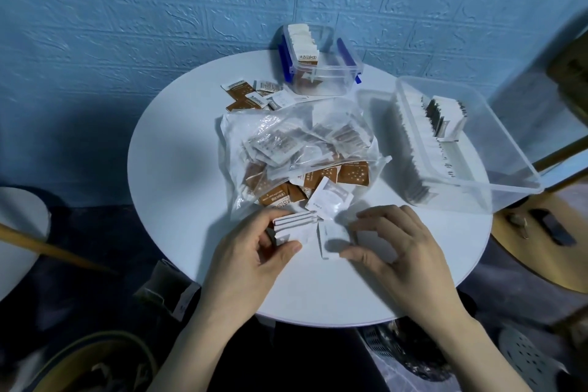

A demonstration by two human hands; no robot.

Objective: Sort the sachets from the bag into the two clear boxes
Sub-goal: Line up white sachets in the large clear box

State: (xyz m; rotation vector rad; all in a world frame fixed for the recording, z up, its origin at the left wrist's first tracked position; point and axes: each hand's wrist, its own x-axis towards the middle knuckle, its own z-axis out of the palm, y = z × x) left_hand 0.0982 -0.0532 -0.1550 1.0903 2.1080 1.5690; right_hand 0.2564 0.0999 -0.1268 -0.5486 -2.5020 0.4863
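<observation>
A clear plastic bag [286, 140] full of brown and white sachets lies open in the middle of the round white table [178, 175]. My left hand [251, 251] grips a small stack of white sachets [294, 224] at the table's near side. My right hand [397, 245] pinches a single white sachet [332, 239] lying flat beside that stack. Another white sachet [329, 197] leans at the bag's mouth. A small clear box with blue clips [321, 73] stands at the back with sachets upright inside. A larger clear box [496, 149] on the right holds rows of sachets.
Several loose brown and white sachets [254, 95] lie on the table behind the bag, left of the small box. A wooden chair [541, 232] stands to the right, a white stool [22, 232] to the left. A blue brick-pattern wall is right behind the table.
</observation>
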